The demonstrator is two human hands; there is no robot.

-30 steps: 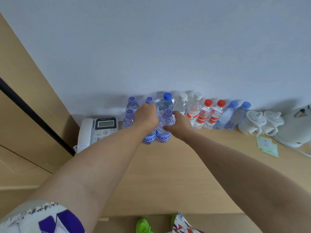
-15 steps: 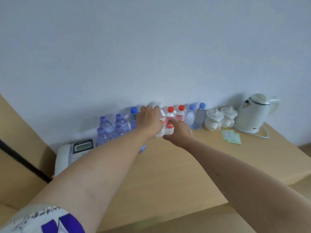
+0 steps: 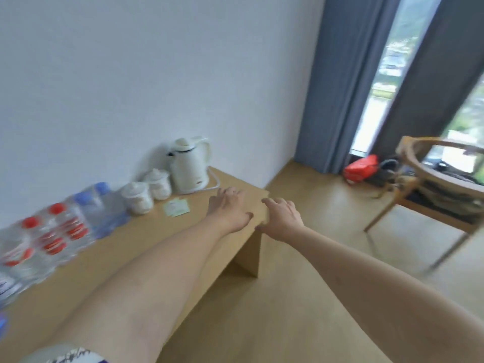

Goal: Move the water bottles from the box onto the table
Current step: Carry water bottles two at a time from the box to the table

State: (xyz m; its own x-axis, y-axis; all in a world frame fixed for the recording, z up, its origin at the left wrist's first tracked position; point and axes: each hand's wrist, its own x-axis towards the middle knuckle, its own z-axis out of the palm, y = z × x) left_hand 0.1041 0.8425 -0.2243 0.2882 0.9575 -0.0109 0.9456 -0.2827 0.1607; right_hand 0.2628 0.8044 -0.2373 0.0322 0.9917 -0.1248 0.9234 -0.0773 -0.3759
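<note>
Both hands are empty and a little apart, fingers spread and relaxed — the left hand (image 3: 230, 208) hovers over the far right end of the table (image 3: 146, 247), the right hand (image 3: 281, 218) just past its edge, above the floor (image 3: 301, 297). The water bottles (image 3: 60, 231) stand upright along the wall at the far left of the tabletop, in a blurred row: clear ones with red caps and red labels, then bluish ones with blue caps nearer the middle. No box shows here, so I cannot tell how many remain to fetch. Judging by their look, these are small, full plastic bottles: moderately heavy for their size, smooth and somewhat slippery, with thin walls that give under a squeeze. The firmest hold would likely be around the waist at the label or at the neck under the cap, and they may tip if set down crowded. To the right of the bottles sit two white lidded cups (image 3: 148, 191), a white kettle (image 3: 190, 166) with its cord, and a pale green card (image 3: 176, 207). The table is light wood, flat and smooth, set against a plain white wall. Further right hang grey-blue curtains (image 3: 337, 82) beside a window; near them on the floor lies a red bag (image 3: 361, 167), and a wooden chair (image 3: 440, 189) stands at the far right.
</note>
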